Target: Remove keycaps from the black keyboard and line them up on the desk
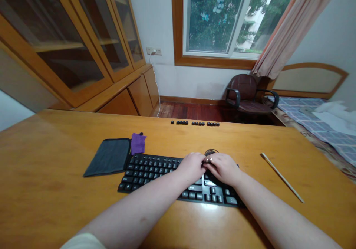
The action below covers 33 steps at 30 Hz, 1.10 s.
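Nearest the camera, two bare forearms are reaching forward over the orange-brown wooden desk point(55, 174). The left hand point(191, 166) and the right hand point(224, 167) are meeting knuckle to knuckle above the flat black plastic keyboard point(150, 169), which is lying across the middle of the desk. Both hands are curling half closed, with the fingertips pressing together over the keyboard's upper rows. Whether they are pinching something small between them I cannot tell, as the fingers are hiding it.

Just behind the fingertips a small dark round object point(211, 152) is sitting on the desk. A dark grey fabric pouch point(109, 160) is lying to the left, touching the keyboard's corner, with a crumpled purple cloth point(138, 143) beside it. A thin pale wooden stick point(282, 177) is resting well apart on the right.

Further back, a row of small loose black keys point(196, 123) is standing right at the desk's far edge. In my judgement, a shove of the keyboard could be knocking those over the edge to the floor, and a slipping fingertip could be flicking a small part away.
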### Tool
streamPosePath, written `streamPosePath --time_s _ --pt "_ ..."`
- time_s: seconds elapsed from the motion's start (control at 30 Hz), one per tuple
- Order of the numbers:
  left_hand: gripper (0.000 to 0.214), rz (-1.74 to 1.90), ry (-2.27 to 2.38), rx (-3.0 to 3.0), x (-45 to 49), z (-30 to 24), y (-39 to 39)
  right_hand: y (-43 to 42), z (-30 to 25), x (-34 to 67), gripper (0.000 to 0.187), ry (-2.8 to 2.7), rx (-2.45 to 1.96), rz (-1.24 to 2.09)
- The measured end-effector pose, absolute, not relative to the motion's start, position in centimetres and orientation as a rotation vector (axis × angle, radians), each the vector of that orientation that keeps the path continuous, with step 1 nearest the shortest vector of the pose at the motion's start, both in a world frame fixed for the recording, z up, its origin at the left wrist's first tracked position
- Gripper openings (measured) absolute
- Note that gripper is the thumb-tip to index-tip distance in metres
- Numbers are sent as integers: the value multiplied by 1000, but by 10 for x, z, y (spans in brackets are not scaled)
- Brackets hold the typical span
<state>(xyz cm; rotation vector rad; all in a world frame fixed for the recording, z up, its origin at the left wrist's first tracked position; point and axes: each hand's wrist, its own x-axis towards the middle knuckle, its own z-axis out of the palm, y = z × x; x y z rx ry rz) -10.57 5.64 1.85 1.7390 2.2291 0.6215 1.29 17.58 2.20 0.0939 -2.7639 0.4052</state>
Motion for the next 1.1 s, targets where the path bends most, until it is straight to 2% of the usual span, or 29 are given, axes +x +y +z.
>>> streamPosePath --time_s 0.23,0.63,0.8,1.1 --pt "19 604 2244 1666 -105 23 58 178 14 13 21 -2657 -21 367" --pt "21 591 2226 1658 -105 23 59 178 12 11 23 -2681 -292 528" --pt "24 729 2226 1623 -105 24 57 181 13 11 28 -2568 -484 710" --pt "27 1059 2124 1511 -106 29 56 184 15 16 30 -2275 -580 856"
